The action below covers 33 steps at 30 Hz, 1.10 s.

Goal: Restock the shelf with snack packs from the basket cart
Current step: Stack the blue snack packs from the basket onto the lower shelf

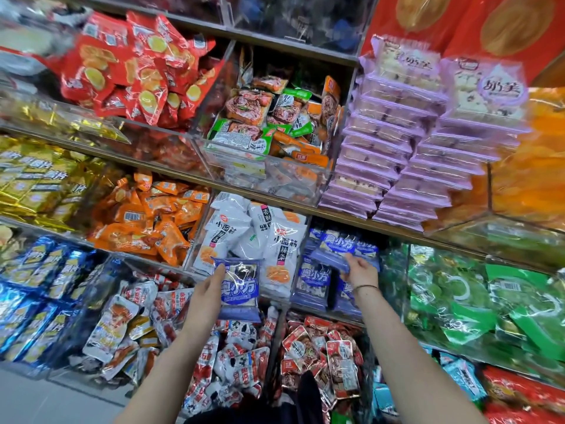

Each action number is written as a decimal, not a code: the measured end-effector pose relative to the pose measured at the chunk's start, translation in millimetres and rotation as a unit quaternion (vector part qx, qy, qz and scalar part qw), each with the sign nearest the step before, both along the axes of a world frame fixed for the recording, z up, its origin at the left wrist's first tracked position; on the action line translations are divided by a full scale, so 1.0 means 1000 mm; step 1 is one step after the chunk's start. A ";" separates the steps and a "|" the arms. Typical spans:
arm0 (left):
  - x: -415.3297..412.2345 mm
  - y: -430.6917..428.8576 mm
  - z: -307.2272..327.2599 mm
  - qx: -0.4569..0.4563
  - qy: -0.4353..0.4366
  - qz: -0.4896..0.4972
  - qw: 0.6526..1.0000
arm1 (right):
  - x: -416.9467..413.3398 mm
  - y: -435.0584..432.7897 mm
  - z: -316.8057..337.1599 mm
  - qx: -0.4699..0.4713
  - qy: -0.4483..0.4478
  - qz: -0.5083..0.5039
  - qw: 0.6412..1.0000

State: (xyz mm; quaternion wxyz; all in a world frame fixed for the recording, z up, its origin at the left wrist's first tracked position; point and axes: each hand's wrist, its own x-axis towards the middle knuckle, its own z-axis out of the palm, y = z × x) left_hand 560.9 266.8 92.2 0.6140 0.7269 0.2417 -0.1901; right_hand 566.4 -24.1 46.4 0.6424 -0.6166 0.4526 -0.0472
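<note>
My left hand (211,284) holds a blue-purple snack pack (240,289) upright by its left edge, in front of the white-pack bin. My right hand (359,269) grips another blue-purple pack (331,258) by its near edge, level at the mouth of the clear shelf bin (308,296) that holds matching blue-purple packs (315,278). The basket cart is out of view.
Clear acrylic bins fill the shelves: white packs (275,237) left of the blue bin, orange packs (153,218) further left, green packs (458,289) to the right, stacked purple packs (394,148) above, red-and-white packs (232,359) below.
</note>
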 end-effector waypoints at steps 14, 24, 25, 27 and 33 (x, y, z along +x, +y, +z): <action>0.006 0.001 -0.004 0.009 -0.011 -0.002 1.000 | 0.043 -0.002 -0.006 -0.257 0.072 0.153 0.952; -0.006 -0.006 -0.015 -0.079 -0.003 -0.012 0.997 | -0.080 0.103 0.043 -0.143 -0.095 0.272 0.947; -0.009 -0.013 -0.015 -0.093 -0.005 -0.016 0.995 | -0.088 0.113 0.047 -0.121 -0.105 0.300 0.940; -0.016 -0.029 -0.008 -0.094 -0.029 -0.050 0.994 | -0.098 0.125 0.051 -0.058 -0.111 0.325 0.937; -0.011 -0.047 0.014 0.037 -0.235 -0.241 0.941 | -0.110 0.102 0.048 0.153 -0.131 0.114 0.973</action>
